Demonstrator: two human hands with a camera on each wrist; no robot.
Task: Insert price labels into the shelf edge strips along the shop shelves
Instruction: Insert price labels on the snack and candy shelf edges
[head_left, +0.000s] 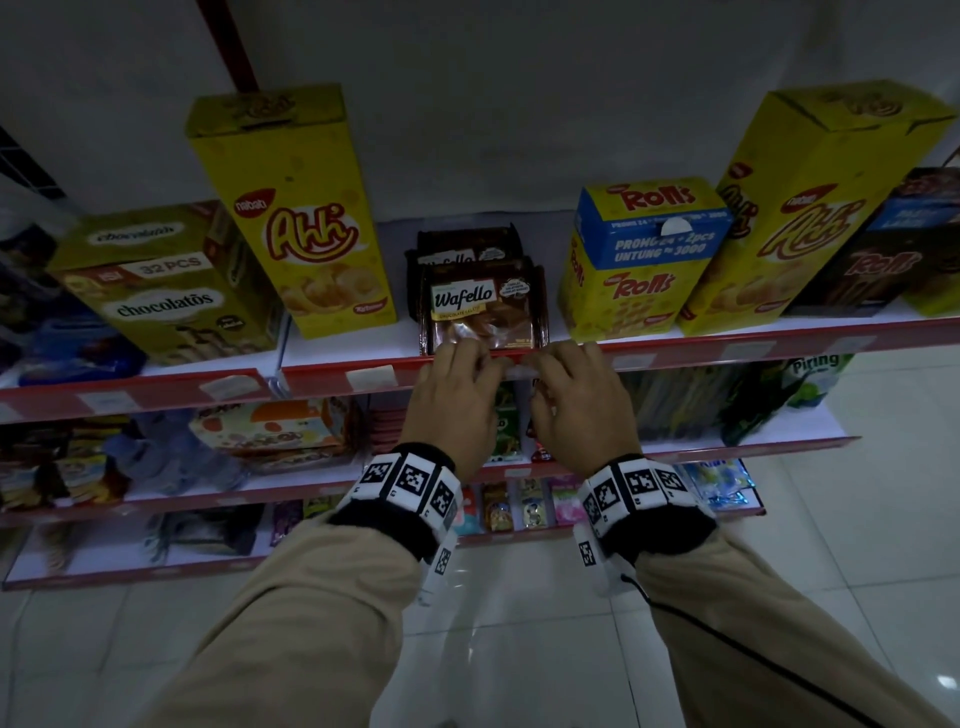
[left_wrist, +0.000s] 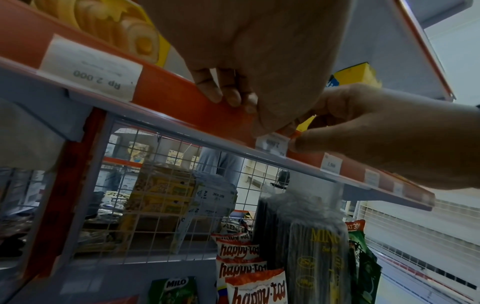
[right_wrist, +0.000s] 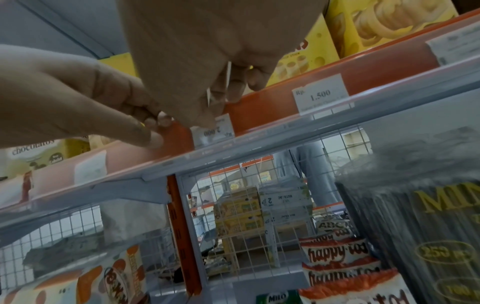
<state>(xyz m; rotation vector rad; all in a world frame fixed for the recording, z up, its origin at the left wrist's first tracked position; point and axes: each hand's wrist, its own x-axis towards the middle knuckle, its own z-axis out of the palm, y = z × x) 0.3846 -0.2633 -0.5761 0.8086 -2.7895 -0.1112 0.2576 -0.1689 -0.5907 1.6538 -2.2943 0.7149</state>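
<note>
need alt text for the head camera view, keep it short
Both hands, left hand and right hand, work a small white price label into the red shelf edge strip below a brown Wafello wafer pack, between yellow snack boxes.

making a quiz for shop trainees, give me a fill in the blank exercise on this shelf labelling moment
1. Both hands work at the red shelf edge strip just below the brown pack marked ____.
2. The label seated right of the hands reads Rp ____.
3. The tall yellow box left of the brown pack is branded ____.
4. The label being fitted sits between the left hand and the ____ hand.

Missing words: Wafello; 1.500; Ahh; right
</note>
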